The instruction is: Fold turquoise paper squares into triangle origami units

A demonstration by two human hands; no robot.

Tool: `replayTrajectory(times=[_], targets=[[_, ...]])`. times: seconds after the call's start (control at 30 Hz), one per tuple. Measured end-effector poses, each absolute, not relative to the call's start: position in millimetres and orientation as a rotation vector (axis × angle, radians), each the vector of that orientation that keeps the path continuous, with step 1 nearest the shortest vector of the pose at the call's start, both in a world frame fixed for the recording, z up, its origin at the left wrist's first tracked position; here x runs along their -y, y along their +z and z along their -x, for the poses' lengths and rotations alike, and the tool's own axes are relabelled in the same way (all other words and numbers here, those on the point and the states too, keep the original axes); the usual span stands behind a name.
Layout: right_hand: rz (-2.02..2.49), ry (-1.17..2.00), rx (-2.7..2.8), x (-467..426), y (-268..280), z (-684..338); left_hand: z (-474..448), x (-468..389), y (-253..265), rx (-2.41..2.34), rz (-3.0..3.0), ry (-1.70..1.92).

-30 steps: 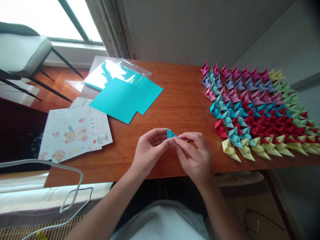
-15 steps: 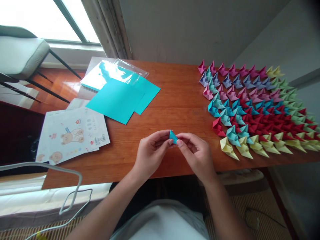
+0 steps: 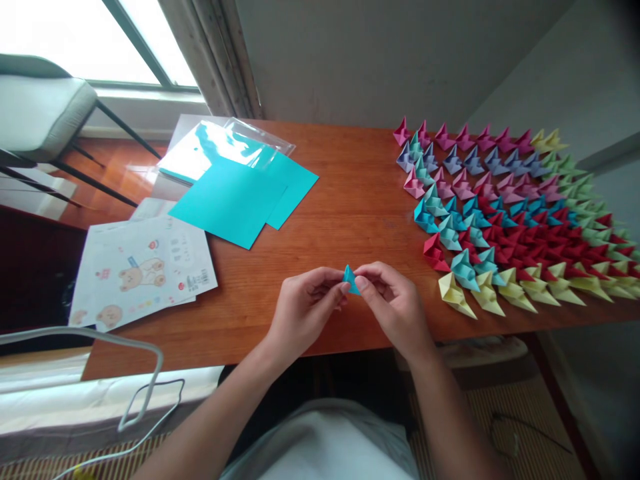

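Note:
Between my two hands is a small piece of folded blue paper (image 3: 351, 280), pointed at the top, above the front part of the wooden table. My left hand (image 3: 306, 303) pinches its left side between thumb and fingers. On the other side my right hand (image 3: 393, 303) grips it, the thumb pressed on its face. My fingertips cover the lower edges of the paper. To the right stand rows of folded paper figures (image 3: 465, 270) in red, yellow, blue, pink, purple and green.
Flat turquoise sheets (image 3: 227, 203) lie at the left, partly under a clear plastic sleeve (image 3: 265, 137). Nearer me are white sheets with printed bears (image 3: 145, 270). A pale cable (image 3: 157, 363) loops at the table's left corner. A chair (image 3: 45, 113) stands by the window.
The folded blue paper has turned in my fingers, so its point now stands more upright and central. Both hands keep their hold, with slight finger shifts.

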State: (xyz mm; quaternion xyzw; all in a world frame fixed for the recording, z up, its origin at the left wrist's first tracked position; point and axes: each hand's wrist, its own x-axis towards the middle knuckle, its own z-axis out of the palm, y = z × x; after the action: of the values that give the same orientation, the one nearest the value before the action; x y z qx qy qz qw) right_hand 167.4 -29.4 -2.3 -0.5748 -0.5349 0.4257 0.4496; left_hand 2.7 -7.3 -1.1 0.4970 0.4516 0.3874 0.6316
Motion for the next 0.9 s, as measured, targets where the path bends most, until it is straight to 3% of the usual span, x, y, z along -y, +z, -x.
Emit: replayTrajectory(times=[0.3,0.67,0.9], targets=[[1.389,0.95,1.385,22,-8,-164,-1,8,-8,-1.005,-1.268,0.836],[1.343,1.196,1.2,19,-6,-167,-2,9,-6,-1.004,-1.198,0.85],[1.398,1.148,1.288,18,-1,-171,-3,6,-4,-0.99,-1.069,0.897]])
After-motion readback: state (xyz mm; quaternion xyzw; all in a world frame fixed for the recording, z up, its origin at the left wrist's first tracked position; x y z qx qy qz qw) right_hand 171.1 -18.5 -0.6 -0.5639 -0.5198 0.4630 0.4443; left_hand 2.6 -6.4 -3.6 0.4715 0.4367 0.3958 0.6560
